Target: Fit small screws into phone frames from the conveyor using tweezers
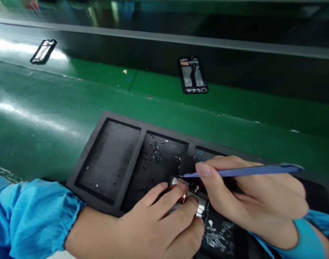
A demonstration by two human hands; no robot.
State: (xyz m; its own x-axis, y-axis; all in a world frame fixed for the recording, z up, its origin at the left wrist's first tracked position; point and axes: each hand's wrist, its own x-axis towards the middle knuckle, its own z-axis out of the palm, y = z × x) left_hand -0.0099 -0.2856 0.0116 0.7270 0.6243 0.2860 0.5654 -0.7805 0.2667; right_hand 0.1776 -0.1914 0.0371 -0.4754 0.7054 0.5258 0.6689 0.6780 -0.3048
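An opened phone (pixel 200 198) with bare metal and small parts showing lies over the black tray (pixel 130 169). My left hand (pixel 164 219) rests across it, fingertips pressing on its upper part and side and hiding much of it. Between thumb and fingers, my right hand (pixel 250 194) grips blue tweezers (pixel 261 170). Their thin tip points left and comes close to the phone's top edge, near my left fingertips. Whether the tip touches a part is too small to tell.
Small black and clear scraps (pixel 216 239) lie in the tray's compartments. Beyond the tray, one open phone frame (pixel 193 75) lies on the green surface (pixel 99 93), and another phone frame (pixel 43 51) lies farther left. A grey rail (pixel 164 39) runs across the back.
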